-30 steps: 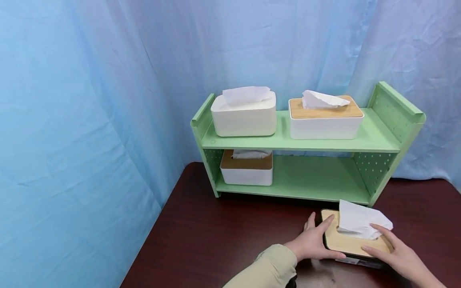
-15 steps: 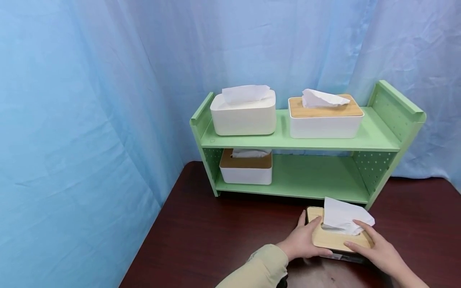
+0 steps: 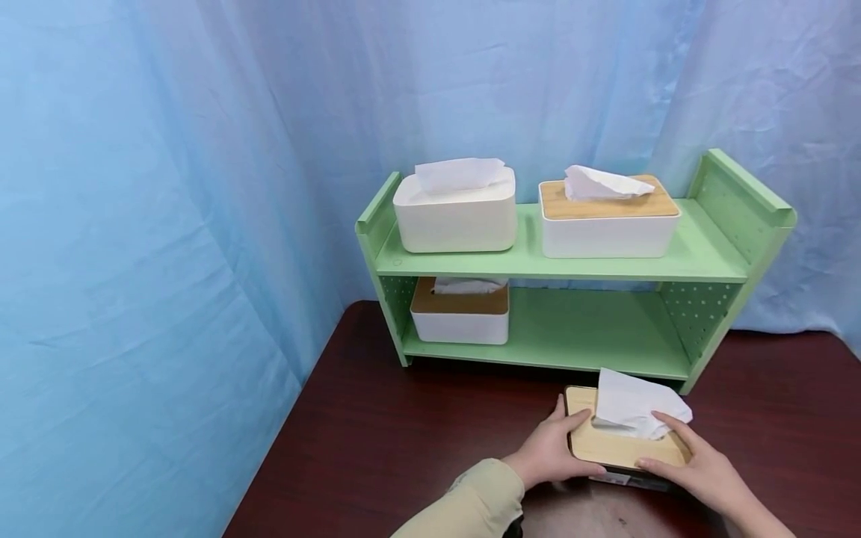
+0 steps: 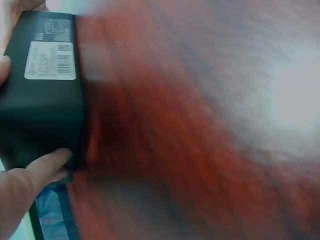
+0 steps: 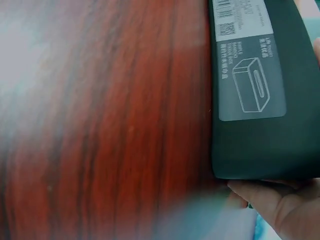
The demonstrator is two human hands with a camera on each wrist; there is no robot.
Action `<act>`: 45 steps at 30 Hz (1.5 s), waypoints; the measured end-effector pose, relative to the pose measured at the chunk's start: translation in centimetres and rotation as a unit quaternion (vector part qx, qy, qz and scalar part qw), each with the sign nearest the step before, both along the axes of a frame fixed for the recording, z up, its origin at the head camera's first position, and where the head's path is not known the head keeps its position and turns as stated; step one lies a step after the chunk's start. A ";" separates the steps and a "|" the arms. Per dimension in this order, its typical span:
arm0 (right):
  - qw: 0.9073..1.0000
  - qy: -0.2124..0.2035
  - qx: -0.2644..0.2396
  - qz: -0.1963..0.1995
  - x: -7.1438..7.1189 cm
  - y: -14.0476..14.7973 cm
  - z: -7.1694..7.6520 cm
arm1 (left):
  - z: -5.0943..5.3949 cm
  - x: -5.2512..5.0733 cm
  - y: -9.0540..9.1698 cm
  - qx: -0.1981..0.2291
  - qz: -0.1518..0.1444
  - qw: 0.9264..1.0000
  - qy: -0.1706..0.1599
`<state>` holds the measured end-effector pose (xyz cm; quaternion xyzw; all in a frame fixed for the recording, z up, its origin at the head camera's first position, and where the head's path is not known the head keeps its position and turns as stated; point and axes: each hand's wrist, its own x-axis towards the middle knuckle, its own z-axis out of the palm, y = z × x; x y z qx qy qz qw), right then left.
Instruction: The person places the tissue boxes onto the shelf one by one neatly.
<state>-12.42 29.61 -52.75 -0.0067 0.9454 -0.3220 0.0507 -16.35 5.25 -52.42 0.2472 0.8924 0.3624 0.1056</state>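
A dark tissue box (image 3: 628, 447) with a pale wooden lid is at the table's front right, below the shelf's right half. A white tissue (image 3: 635, 403) sticks up from its slot. My left hand (image 3: 553, 448) grips the box's left end, thumb on the near side and fingers at the left end and lid. My right hand (image 3: 696, 463) holds the right end, its fingertips over the lid and tissue. In the left wrist view the box's dark side (image 4: 45, 95) shows a barcode label. The right wrist view shows a printed box drawing on that side (image 5: 305, 140).
Behind stands a green two-tier shelf (image 3: 592, 329). Its top tier carries a white tissue box (image 3: 457, 224) and a wood-lidded white one (image 3: 608, 239); another wood-lidded box (image 3: 460, 329) sits lower left. Blue curtains (image 3: 202, 187) hang around the dark red table (image 3: 377, 433).
Both hands have moved left together with the dark tissue box, more in the first half second than in the second. The shelf and its boxes have stayed in place.
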 end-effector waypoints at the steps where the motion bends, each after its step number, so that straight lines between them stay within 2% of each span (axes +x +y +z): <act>1: 1.000 0.004 0.002 0.002 0.0 0.0 0.0 | -0.1 0.0 -0.2 0.004 0.001 1.000 0.001; 7: 1.000 0.021 -0.001 0.014 0.3 -0.2 0.0 | -0.3 0.2 -1.0 0.014 -0.002 1.000 0.020; 16: 0.997 0.079 0.000 0.025 0.5 -0.7 1.0 | 0.6 0.2 -1.8 0.014 0.013 0.999 0.042; 19: 0.996 0.088 -0.004 0.025 0.5 -0.9 1.8 | 1.2 0.1 -2.2 0.010 0.019 0.998 0.054; 23: 0.994 0.109 -0.013 0.016 0.3 -1.4 3.0 | 2.7 -0.2 -2.7 0.013 0.019 0.996 0.084; 28: 0.994 0.110 -0.026 0.010 -0.6 -2.1 5.1 | 4.8 -1.2 -3.3 0.042 0.016 0.994 0.103; 31: 0.994 0.101 -0.028 0.013 -1.4 -2.3 6.1 | 5.5 -1.9 -3.6 0.061 0.019 0.994 0.089; 34: 0.995 0.091 -0.026 0.017 -2.3 -2.5 6.6 | 5.8 -2.7 -3.8 0.075 0.023 0.995 0.067; 39: 0.995 0.087 -0.033 0.025 -3.8 -3.0 6.9 | 5.7 -3.9 -4.1 0.091 0.032 0.995 0.038; 45: 0.994 0.088 -0.046 0.037 -5.1 -3.3 6.5 | 5.3 -4.9 -4.4 0.093 0.037 0.994 0.032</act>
